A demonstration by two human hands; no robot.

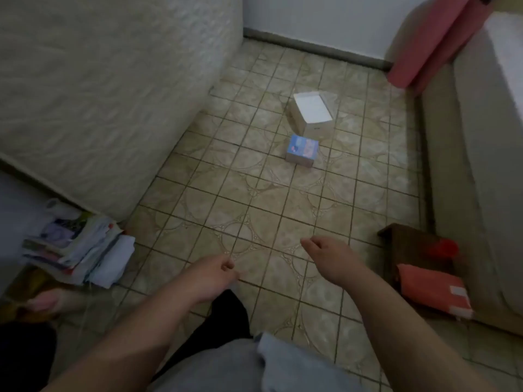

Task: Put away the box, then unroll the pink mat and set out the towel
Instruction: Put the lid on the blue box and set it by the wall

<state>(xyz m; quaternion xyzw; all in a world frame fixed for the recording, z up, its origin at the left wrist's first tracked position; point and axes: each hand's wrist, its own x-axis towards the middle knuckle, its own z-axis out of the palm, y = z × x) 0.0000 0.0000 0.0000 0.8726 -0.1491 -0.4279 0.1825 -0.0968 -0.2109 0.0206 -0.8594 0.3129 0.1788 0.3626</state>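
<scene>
**Both hands out, empty, over tile floor — boxes further ahead**

Nearest: grey shirt fabric fills the bottom edge, cut off by frame. Dark trouser leg just beyond it; a bare foot at lower left, blurred.

Left hand and right hand reach fwd above the floor, apart from each other. Fingers of both loosely curled, holding nothing; fingertips mostly hidden behind knuckles, so exact finger pose is hard to read.

Left side, by the mattress corner: messy stack of papers/cloth, contents too blurred to tell. Big pale quilted mattress leans/stands along the left, top cut off.

Right side near: dark wood stool w/ a red blurred item on it, and an orange-pink packet w/ white patches resting against it. Pale sofa runs along the right edge, partly out of frame.

Mid-floor: small blue-pink box, closed, on the tiles. Just beyond it, nearly touching, white open box; inside looks white, contents can't be made out.

Far right corner: rolled pink mat leaning upright between wall and sofa, top cut off. Towel not identifiable.
</scene>
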